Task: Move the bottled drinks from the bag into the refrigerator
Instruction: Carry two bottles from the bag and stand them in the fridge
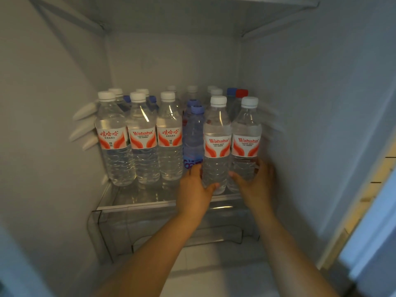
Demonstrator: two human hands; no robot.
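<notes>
Inside the open refrigerator, several clear water bottles with red-and-white labels stand upright on a glass shelf (137, 204). My left hand (196, 185) grips the lower part of a white-capped bottle (216, 129) near the shelf's front. My right hand (256, 181) grips the base of the white-capped bottle beside it (246, 133), at the far right of the front row. Between these and three front-left bottles (142, 136) stands a blue-tinted bottle with a blue cap (194, 133). More bottles fill the back rows, partly hidden. The bag is not in view.
A clear plastic drawer (120, 232) sits under the shelf. The fridge's white side walls (321, 103) close in left and right, with rail ribs (84, 127) on the left wall. An upper shelf (171, 16) spans overhead. The door edge (364, 200) shows at the right.
</notes>
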